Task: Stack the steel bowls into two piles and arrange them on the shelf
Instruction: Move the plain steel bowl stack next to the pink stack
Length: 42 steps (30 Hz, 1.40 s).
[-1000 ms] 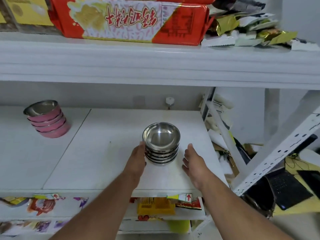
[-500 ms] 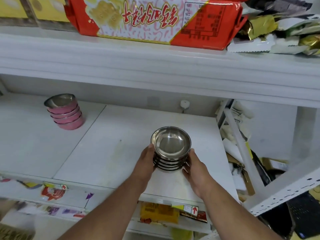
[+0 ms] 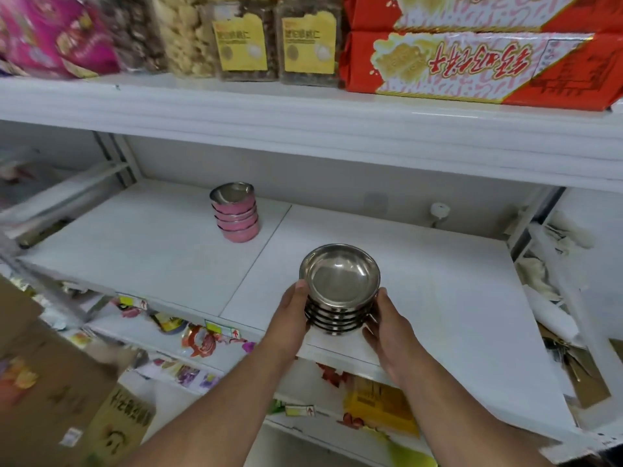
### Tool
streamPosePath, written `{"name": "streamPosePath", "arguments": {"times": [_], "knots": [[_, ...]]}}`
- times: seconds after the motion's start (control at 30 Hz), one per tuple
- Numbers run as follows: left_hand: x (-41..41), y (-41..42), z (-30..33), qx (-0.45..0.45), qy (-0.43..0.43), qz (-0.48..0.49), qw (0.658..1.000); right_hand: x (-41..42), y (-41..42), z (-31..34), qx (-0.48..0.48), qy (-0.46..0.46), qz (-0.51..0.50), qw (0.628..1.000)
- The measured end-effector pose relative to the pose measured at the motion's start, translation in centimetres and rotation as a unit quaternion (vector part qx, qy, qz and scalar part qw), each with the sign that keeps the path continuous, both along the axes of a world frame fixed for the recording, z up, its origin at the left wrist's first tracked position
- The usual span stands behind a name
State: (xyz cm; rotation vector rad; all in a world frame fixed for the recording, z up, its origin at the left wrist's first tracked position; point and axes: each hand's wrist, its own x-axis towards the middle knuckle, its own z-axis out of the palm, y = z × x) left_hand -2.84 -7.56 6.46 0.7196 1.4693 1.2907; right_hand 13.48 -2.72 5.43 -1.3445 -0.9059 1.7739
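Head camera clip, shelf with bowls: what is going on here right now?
A person is arranging bowls on a white shelf. Both hands grip a stack of plain steel bowls near the shelf's front edge, the left hand on its left side and the right hand on its right. A second stack of pink-sided bowls stands untouched farther back and to the left. Snack packages fill the shelf above.
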Motion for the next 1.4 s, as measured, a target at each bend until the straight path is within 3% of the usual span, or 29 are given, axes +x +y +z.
{"name": "streamPosePath", "arguments": {"times": [0.4,0.9,1.4], "knots": [[-10.7,-3.9,0.3,-0.001,-0.028,0.019,0.999,-10.6,-4.5,1.5,0.014,-0.011,0.038,0.999],[-15.1,1.5,0.8,0.017,0.003,0.005,1.000,-15.5,1.8,0.5,0.021,0.003,0.030,0.999],[-22.1,7.5,-0.7,0.047,-0.018,-0.121,0.991,-22.1,5.2,-0.5,0.020,-0.012,-0.047,0.999]]}}
